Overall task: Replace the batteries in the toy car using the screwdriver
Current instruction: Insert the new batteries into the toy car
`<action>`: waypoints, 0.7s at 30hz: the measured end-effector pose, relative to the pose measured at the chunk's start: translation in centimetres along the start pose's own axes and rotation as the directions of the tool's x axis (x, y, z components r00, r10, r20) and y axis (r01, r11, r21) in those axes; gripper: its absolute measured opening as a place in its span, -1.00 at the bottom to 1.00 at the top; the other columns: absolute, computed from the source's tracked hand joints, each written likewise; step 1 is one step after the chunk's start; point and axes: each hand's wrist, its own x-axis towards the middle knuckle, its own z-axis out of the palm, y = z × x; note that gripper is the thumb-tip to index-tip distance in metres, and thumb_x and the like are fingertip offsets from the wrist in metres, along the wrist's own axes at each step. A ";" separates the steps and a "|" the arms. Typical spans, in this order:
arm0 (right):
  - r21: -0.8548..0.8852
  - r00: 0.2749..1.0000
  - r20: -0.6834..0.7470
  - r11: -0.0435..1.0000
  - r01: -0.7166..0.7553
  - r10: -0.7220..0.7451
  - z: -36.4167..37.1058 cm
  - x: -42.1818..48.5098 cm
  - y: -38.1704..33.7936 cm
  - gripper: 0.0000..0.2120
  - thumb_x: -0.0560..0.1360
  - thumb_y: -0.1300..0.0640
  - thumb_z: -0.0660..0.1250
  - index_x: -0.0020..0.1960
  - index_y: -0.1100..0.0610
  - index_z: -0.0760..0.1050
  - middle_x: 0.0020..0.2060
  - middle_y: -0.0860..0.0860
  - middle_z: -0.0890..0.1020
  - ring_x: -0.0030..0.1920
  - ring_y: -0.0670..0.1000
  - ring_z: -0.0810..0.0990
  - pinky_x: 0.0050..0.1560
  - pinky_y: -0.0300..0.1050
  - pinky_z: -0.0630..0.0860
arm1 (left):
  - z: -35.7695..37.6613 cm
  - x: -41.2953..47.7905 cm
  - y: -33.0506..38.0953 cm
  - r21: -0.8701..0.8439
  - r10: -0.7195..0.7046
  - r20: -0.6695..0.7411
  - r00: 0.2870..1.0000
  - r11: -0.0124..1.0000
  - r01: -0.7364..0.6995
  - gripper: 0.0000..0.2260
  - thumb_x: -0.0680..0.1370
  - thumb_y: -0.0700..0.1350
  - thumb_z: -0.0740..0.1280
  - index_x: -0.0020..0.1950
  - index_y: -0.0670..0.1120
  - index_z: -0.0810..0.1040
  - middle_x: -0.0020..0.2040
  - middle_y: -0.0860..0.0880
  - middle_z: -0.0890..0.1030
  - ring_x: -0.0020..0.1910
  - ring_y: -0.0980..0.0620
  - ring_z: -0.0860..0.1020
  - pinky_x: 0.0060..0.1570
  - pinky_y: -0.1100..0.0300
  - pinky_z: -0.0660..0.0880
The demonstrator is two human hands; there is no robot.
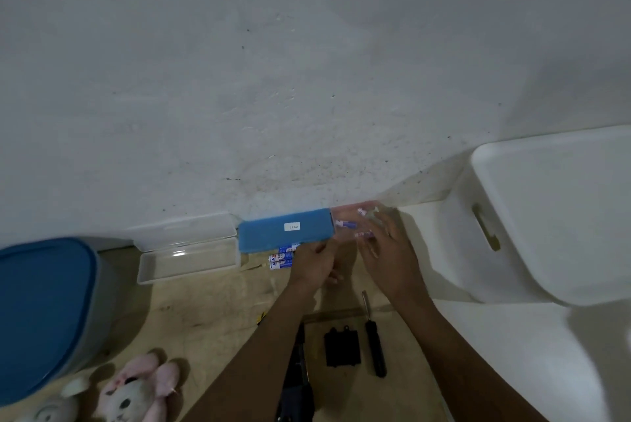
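My left hand (314, 264) is curled at the lower right corner of a blue lid (285, 228) by the wall and seems to pinch it. My right hand (389, 252) lies with spread fingers on a blurred clear case (351, 222) that holds small batteries. Two blue-and-white batteries (281, 260) lie on the floor just left of my left hand. The black screwdriver (374, 339) rests on the floor under my right forearm, beside the black battery cover (342, 348). The dark toy car (296, 384) is mostly hidden by my left forearm.
An open clear plastic box (187, 252) sits left of the blue lid. A blue-lidded bin (44, 312) stands at far left, and a big white bin (553, 216) at right. Plush toys (133, 391) lie at the bottom left. The grey wall runs close behind.
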 end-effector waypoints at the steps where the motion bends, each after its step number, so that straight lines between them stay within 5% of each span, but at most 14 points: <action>1: 0.005 1.000 -0.026 1.000 0.006 -0.006 -0.2 -0.6 -0.4 -0.62 0.56 0.05 0.30 0.37 0.03 0.44 0.34 0.05 0.48 0.29 0.02 0.48 0.26 -0.04 0.50 | -0.7 -0.6 -0.1 0.042 0.071 -0.013 0.997 0.997 -0.070 -0.75 0.62 0.06 0.26 0.08 -0.08 0.59 -0.25 -0.03 0.65 -0.38 0.04 0.64 -0.35 0.24 0.59; 4: 0.039 0.999 0.044 0.999 -0.017 0.015 0.4 -1.8 -2.4 -0.70 0.57 0.04 0.27 0.24 0.13 0.54 0.19 0.06 0.58 0.18 0.02 0.54 0.26 -0.08 0.47 | -3.6 -2.8 -1.4 0.099 0.281 -0.143 0.949 0.958 -0.269 -0.76 0.58 0.06 0.32 0.11 -0.05 0.66 -0.13 0.01 0.69 -0.20 0.09 0.63 -0.13 0.22 0.60; 6: 0.060 0.985 0.174 0.998 -0.025 0.014 1.3 -2.3 -3.9 -0.72 0.59 0.11 0.27 0.25 0.20 0.53 0.19 0.09 0.58 0.21 0.05 0.53 0.25 -0.20 0.35 | -5.6 -4.5 -2.6 0.112 0.358 -0.269 0.894 0.934 -0.340 -0.81 0.56 -0.01 0.37 0.10 -0.04 0.67 -0.08 0.02 0.68 -0.16 0.17 0.59 -0.10 0.42 0.49; 9: 0.032 0.936 0.285 0.978 0.205 -0.205 2.6 -2.6 -5.9 -0.78 0.57 0.14 0.30 0.18 0.13 0.59 0.13 0.04 0.63 0.12 0.02 0.57 0.15 -0.17 0.43 | -8.6 -7.0 -5.1 0.215 0.345 -0.368 0.864 0.935 -0.282 -0.76 0.54 0.00 0.40 0.17 -0.05 0.62 -0.04 -0.03 0.62 -0.16 0.18 0.53 -0.17 0.47 0.40; 12: 0.035 0.885 0.376 0.959 0.283 -0.275 3.8 -1.8 -8.0 -0.70 0.51 0.12 0.32 0.24 0.08 0.58 0.21 0.00 0.59 0.17 0.06 0.56 0.16 0.00 0.50 | -10.4 -8.5 -8.2 0.213 0.087 -0.268 0.959 0.977 -0.029 -0.57 0.54 0.06 0.38 0.34 -0.10 0.51 0.16 -0.14 0.57 0.10 -0.07 0.56 0.08 0.17 0.45; 14: -0.044 0.847 0.428 0.929 0.367 -0.314 4.6 -1.2 -9.2 -0.67 0.52 0.09 0.31 0.27 0.07 0.56 0.21 0.00 0.56 0.19 0.07 0.53 0.14 0.01 0.49 | -10.6 -9.5 -9.6 0.138 -0.050 -0.155 0.987 0.988 0.072 -0.62 0.55 0.08 0.36 0.29 -0.08 0.54 0.12 -0.07 0.57 0.17 -0.08 0.54 0.08 0.17 0.43; 17: -0.215 0.792 0.515 0.845 0.490 -0.329 5.4 -0.2 -10.2 -0.68 0.56 0.02 0.23 0.28 0.06 0.52 0.18 0.01 0.54 0.16 0.06 0.52 0.07 -0.01 0.50 | -10.2 -10.7 -11.1 0.126 -0.012 -0.042 0.999 0.992 0.017 -0.86 0.59 0.03 0.32 -0.01 -0.01 0.59 -0.10 0.03 0.57 -0.01 0.05 0.54 -0.15 0.35 0.41; 21: -0.332 0.773 0.551 0.767 0.549 -0.315 5.9 0.1 -11.2 -0.71 0.59 0.08 0.21 0.27 0.06 0.50 0.15 0.04 0.55 0.12 0.09 0.56 0.03 0.01 0.52 | -9.3 -11.6 -11.8 0.006 0.023 -0.050 0.999 1.000 -0.022 -0.77 0.62 -0.09 0.29 0.21 -0.18 0.59 0.02 -0.05 0.64 -0.06 0.11 0.59 -0.24 0.54 0.44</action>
